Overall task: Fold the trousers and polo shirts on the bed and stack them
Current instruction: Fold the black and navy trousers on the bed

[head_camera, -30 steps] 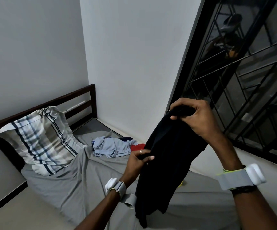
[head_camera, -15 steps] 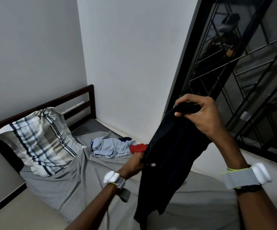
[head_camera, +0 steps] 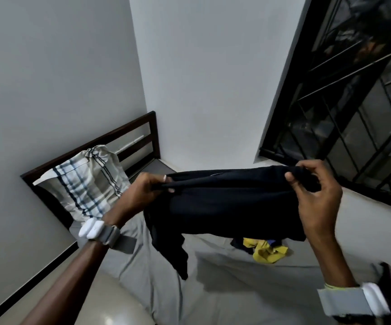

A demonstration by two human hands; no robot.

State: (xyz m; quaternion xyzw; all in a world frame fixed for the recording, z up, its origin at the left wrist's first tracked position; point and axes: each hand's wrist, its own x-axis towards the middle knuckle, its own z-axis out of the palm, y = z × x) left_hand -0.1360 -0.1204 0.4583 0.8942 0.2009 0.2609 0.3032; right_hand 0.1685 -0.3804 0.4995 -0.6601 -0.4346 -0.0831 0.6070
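The dark garment (head_camera: 225,198), hanging bunched a moment ago, now stretches level between left hand (head_camera: 143,191) and right hand (head_camera: 316,195), fingers clamped on its edge, ready for folding.

Dim, flat indoor light, dark window (head_camera: 358,109); wide-angle bend at edges; motion blur lower right, past the right hand (head_camera: 316,198).

left hand (head_camera: 143,191): raised, fingers pinched shut on dark garment (head_camera: 232,202), at its left end | right hand (head_camera: 316,195): level, clamped on its right end
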